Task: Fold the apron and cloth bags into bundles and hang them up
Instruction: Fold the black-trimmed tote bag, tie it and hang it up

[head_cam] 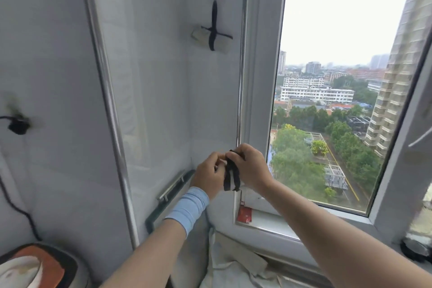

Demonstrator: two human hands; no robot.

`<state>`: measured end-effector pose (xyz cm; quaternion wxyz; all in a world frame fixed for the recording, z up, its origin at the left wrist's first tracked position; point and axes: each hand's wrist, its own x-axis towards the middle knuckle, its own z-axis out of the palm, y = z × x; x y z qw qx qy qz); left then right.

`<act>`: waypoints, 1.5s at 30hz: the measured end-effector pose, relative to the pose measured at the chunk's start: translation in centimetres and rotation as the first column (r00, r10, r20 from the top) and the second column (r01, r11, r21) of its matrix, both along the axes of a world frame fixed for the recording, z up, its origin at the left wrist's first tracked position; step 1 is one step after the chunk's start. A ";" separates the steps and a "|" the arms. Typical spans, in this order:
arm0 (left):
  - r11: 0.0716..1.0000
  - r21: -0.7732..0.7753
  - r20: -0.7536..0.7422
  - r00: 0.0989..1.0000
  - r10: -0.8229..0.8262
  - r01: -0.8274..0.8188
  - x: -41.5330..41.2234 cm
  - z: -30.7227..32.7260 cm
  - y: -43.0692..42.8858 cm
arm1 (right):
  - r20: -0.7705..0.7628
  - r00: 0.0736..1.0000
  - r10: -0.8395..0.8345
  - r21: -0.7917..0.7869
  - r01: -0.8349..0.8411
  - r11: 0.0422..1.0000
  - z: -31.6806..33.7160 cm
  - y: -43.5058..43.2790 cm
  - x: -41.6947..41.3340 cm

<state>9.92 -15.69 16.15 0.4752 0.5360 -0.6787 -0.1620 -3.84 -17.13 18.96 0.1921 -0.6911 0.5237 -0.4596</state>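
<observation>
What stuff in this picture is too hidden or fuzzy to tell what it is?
All head view.
Strapped bundle: mostly hidden between left hand and right hand.
Hung bundle: whatever it hangs from is blurred.
Black thing on left wall: motion-blurred.
Orange-topped appliance: cut off by bottom edge.

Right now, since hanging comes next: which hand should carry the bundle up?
Right, likely: the right hand curls over the bundle and its black strap; the left hand only pinches its edge.
</observation>
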 end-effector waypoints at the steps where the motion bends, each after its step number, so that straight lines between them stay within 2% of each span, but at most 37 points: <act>1: 0.999 -0.043 -0.016 1.000 0.004 -0.005 0.3 1.3 -0.5 | -0.014 1.000 -0.003 -0.033 0.003 0.999 1.7 -0.5 0.4; 4: 0.997 -0.079 -0.116 0.993 -0.020 0.011 1.1 4.9 -1.9 | -0.100 0.994 -0.048 -0.113 0.037 0.993 6.0 -1.8 1.4; 6: 0.997 -0.049 -0.128 0.990 -0.066 0.060 1.6 7.0 -3.1 | -0.114 0.988 -0.103 -0.123 0.089 0.988 8.2 -2.7 1.6; 8: 0.995 -0.020 -0.205 0.973 -0.101 0.099 2.3 9.1 -4.3 | -0.087 0.987 -0.133 -0.095 0.124 0.988 10.6 -3.5 1.6; 11: 0.994 -0.038 -0.314 0.943 -0.111 0.105 3.2 12.4 -5.4 | 0.020 0.999 -0.047 0.002 0.047 0.999 14.5 -4.0 1.5; 14: 0.996 -0.091 -0.241 0.970 -0.044 0.023 3.8 16.0 -6.6 | 0.042 0.999 0.030 0.061 -0.033 0.998 17.9 -4.3 1.4; 18: 0.974 -0.180 -0.037 0.991 0.131 -0.135 4.1 21.0 -7.7 | 0.149 0.982 0.115 -0.010 -0.115 0.993 21.6 -5.0 1.6; 22: 0.954 -0.268 0.021 0.989 0.143 -0.132 3.9 26.0 -8.1 | 0.195 0.964 0.179 -0.084 -0.165 0.983 24.4 -5.4 2.6; 25: 0.931 -0.340 0.010 0.989 0.148 -0.135 3.8 29.4 -8.1 | 0.154 0.978 0.139 -0.185 -0.109 0.977 26.2 -5.5 2.8; 27: 0.920 -0.368 0.007 0.989 0.150 -0.137 3.8 31.3 -8.3 | 0.207 0.970 0.126 -0.267 -0.067 0.961 27.5 -5.9 2.8; 31: 0.913 -0.380 -0.002 0.987 0.158 -0.147 3.7 34.0 -9.5 | 0.276 0.960 0.051 -0.329 0.044 0.943 30.2 -7.5 3.6; 35: 0.927 -0.320 -0.036 0.980 0.194 -0.195 3.9 36.0 -11.6 | 0.177 0.976 -0.126 -0.376 0.185 0.908 32.5 -9.9 4.4; 40: 0.930 -0.252 -0.032 0.963 0.268 -0.268 4.1 38.1 -13.7 | 0.084 0.963 -0.255 -0.390 0.267 0.881 34.9 -12.5 5.5; 45: 0.948 -0.186 -0.031 0.966 0.258 -0.259 4.0 40.1 -16.0 | 0.086 0.936 -0.342 -0.370 0.349 0.861 36.5 -14.6 5.7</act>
